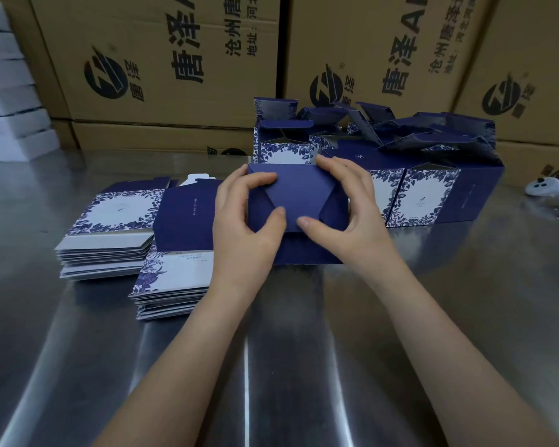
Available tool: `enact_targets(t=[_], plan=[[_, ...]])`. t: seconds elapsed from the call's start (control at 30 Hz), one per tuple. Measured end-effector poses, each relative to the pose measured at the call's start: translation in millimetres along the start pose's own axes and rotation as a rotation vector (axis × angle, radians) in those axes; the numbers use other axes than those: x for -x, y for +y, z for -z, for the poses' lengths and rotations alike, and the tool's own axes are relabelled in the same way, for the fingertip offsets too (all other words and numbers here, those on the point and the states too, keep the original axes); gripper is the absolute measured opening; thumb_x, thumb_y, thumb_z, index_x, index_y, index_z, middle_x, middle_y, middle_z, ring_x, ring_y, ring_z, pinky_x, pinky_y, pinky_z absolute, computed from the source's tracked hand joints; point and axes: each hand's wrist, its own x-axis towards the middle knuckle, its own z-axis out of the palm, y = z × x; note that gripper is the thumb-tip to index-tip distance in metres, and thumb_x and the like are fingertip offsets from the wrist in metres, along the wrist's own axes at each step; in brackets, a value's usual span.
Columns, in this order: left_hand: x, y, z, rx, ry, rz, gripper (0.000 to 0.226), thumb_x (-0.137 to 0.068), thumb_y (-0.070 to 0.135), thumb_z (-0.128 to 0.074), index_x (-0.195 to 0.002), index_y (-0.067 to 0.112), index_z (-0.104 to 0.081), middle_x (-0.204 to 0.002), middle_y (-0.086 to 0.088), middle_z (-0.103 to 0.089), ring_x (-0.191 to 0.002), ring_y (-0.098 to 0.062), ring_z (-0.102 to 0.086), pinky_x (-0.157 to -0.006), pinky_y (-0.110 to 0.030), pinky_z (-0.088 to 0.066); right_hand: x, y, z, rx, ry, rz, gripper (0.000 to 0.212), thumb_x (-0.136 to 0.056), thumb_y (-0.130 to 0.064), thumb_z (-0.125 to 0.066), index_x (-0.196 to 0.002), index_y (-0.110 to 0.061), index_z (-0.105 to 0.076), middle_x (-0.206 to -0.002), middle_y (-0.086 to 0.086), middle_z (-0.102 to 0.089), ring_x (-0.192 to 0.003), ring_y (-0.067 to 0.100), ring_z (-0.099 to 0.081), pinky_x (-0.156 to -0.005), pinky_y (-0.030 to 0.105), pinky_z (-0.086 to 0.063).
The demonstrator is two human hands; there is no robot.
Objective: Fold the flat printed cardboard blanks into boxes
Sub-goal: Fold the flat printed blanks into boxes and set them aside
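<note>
Student: Where is the box [299, 195]?
Tutor: On the table [288, 350], at 12 o'clock; flat blanks [117, 214] at 9 o'clock, folded boxes [423, 195] at 2 o'clock.
Student: Grip?
Tutor: Left hand [239, 221] and right hand [349, 214] both hold it, thumbs pressing its flaps.

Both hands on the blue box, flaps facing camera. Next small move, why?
Probably push both thumbs in to seat the flaps: left hand and right hand grip the box at its sides, thumbs resting on the overlapped flaps, which look closed but perhaps not locked.
</note>
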Motion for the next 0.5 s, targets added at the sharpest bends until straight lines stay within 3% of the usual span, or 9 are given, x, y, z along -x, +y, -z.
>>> enact_targets(t=[0.17, 0.33, 0.4, 0.5], plan=[[0.9, -2.5, 0.0, -0.108, -0.009, -0.054, 0.053, -0.085, 0.001, -0.066, -0.130, 0.023, -0.053, -0.139, -0.001, -0.045, -0.135, -0.007, -0.039, -0.113, -0.039, -0.036, -2.0, 0.9, 0.0, 0.063, 0.035, 0.019, 0.080, -0.076, -0.007, -0.080, -0.145, -0.019, -0.040, -0.140, 0.003, -0.034, -0.134, -0.002, -0.030, -0.113, 0.014, -0.023], [0.3, -2.0, -1.5, -0.194, -0.024, -0.087, 0.073, -0.089, 0.003, -0.066, -0.150, 0.027, -0.032, -0.140, 0.007, -0.037, -0.123, 0.021, -0.031, -0.112, -0.018, -0.031, -3.6, 3.5, -1.7, 0.146, 0.081, 0.065, 0.080, -0.074, -0.011, -0.082, -0.142, -0.019, -0.042, -0.137, 0.000, -0.036, -0.125, -0.016, -0.027, -0.106, 0.004, -0.021], [0.3, -3.2, -2.2, -0.242, -0.026, -0.103, 0.076, -0.089, 0.003, -0.066, -0.152, 0.022, -0.028, -0.138, 0.006, -0.033, -0.121, 0.018, -0.032, -0.112, -0.016, -0.029, -3.9, 4.8, -2.6, 0.179, 0.104, 0.094, 0.076, -0.072, -0.011, -0.082, -0.138, -0.019, -0.046, -0.136, 0.002, -0.039, -0.123, -0.016, -0.029, -0.105, 0.004, -0.022], [0.2, -3.8, -2.3, -0.278, -0.014, -0.113, 0.074, -0.088, 0.003, -0.068, -0.151, 0.017, -0.032, -0.143, 0.000, -0.034, -0.131, 0.001, -0.032, -0.113, -0.024, -0.030, -4.6, 7.3, -4.8, 0.218, 0.138, 0.118, 0.073, -0.069, -0.010, -0.084, -0.133, -0.017, -0.050, -0.133, 0.002, -0.041, -0.119, -0.019, -0.029, -0.102, 0.003, -0.022]])
